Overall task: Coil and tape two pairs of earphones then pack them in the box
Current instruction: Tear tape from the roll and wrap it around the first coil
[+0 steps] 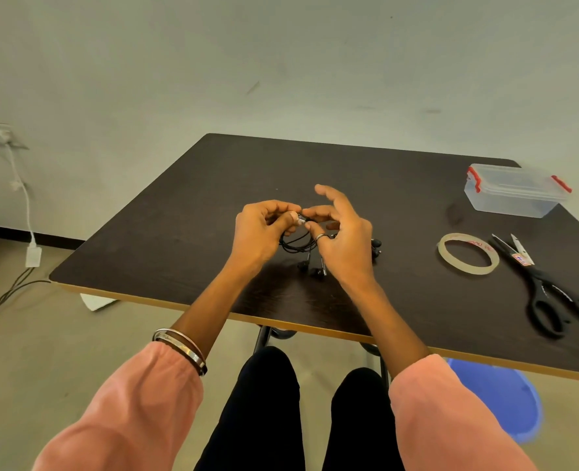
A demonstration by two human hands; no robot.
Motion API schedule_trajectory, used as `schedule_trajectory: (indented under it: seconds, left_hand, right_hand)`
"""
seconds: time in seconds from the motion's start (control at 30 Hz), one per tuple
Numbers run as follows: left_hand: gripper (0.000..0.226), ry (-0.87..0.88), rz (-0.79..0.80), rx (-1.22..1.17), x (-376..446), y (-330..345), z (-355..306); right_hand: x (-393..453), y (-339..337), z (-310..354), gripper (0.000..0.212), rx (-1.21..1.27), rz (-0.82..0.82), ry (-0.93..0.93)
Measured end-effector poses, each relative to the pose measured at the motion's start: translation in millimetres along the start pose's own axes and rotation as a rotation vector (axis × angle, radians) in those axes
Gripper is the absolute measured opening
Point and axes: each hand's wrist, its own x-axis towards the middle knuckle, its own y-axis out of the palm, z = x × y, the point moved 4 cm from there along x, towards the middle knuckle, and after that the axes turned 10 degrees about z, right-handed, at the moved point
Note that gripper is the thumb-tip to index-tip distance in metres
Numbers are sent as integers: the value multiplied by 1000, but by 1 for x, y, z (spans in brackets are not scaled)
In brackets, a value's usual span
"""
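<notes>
At mid-frame we see the dark wood-grain counter [179,232], where our left hand [257,232] and right hand [345,239] pinch a coiled black earphone cable [296,241]; its earbuds are half hidden. At the right lies a clear lidded plastic box [515,192] before a pale wall [281,62].

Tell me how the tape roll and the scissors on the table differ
The tape roll is a pale, see-through ring lying flat; the scissors are long, with black handles and metal blades. The tape roll lies nearer the hands; the scissors lie beyond it, toward the table's right edge. Both rest untouched on the dark table, close to the plastic box.
</notes>
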Motion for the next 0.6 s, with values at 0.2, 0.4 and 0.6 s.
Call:
schedule_trajectory:
  seconds: [0.2, 0.4, 0.6]
  left_hand:
    - [17, -2, -6, 87, -1, -1, 1]
    - [20, -54, 17, 98, 2, 2, 3]
    - [20, -66, 5, 236, 5, 9, 3]
  right_hand:
    - [-5, 5, 2, 51, -75, 66, -68]
    - [-7, 1, -8, 47, 128, 53, 8]
    - [7, -2, -9, 25, 189, -106, 91]
